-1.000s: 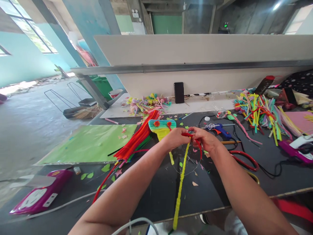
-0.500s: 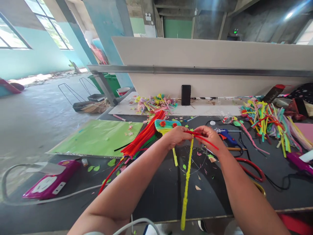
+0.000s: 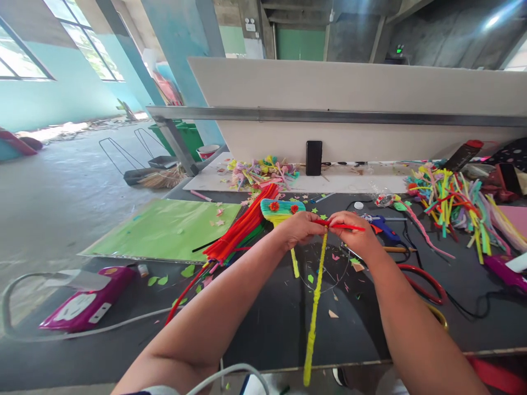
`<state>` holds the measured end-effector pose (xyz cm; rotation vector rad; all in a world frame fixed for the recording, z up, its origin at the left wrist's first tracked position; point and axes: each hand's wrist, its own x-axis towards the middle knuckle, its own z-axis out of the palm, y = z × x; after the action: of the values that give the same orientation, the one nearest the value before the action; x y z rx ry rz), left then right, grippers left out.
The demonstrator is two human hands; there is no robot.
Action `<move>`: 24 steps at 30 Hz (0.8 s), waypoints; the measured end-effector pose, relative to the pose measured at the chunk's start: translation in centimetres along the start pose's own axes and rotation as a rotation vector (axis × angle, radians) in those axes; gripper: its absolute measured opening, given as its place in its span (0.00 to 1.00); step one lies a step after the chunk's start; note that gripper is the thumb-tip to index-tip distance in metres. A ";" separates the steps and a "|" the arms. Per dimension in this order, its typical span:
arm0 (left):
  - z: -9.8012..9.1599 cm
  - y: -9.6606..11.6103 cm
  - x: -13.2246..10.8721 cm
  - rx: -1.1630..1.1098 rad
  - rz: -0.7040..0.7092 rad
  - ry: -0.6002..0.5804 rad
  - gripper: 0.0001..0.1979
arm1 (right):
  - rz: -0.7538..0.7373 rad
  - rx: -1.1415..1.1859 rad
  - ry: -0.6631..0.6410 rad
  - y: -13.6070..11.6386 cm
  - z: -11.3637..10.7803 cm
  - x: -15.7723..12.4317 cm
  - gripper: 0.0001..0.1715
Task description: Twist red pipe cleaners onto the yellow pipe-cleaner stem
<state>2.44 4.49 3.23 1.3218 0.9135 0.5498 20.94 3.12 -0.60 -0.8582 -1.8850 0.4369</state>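
Between my two hands runs a red pipe cleaner (image 3: 348,226), its free end sticking out to the right past my right fingers. My left hand (image 3: 302,227) pinches its left part, and my right hand (image 3: 349,229) pinches it close by. From the point where they meet hangs a long yellow pipe cleaner stem (image 3: 316,307), reaching down past the table's front edge. Just behind my left hand lies a blue and yellow pipe-cleaner piece (image 3: 284,208) with two red knobs. A bundle of red pipe cleaners (image 3: 241,227) rests left of it.
A green sheet (image 3: 164,227) lies at left, near a magenta power strip (image 3: 88,302) with a cable. At right are a blue glue gun (image 3: 387,229), red-handled scissors (image 3: 424,282) and a heap of coloured pipe cleaners (image 3: 448,203). A phone (image 3: 313,158) stands at the back.
The red pipe cleaner's free end has swung up from slanting down to nearly level. My right fingers have closed in nearer to my left hand.
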 end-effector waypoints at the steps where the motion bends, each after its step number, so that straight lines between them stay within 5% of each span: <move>1: 0.1 0.0 0.0 0.012 0.006 0.000 0.09 | 0.009 0.015 0.016 0.1 0.1 0.0 0.02; 12: 0.2 -0.8 0.4 0.077 0.057 -0.004 0.09 | 0.266 0.100 0.164 -0.2 1.6 -0.3 0.05; 24: -1.1 -0.4 0.0 0.039 0.077 -0.156 0.15 | 0.381 0.179 0.106 -0.2 1.1 -0.1 0.07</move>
<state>1.45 5.05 2.90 1.4191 0.7505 0.4827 19.98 3.02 -1.04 -1.0983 -1.5593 0.7653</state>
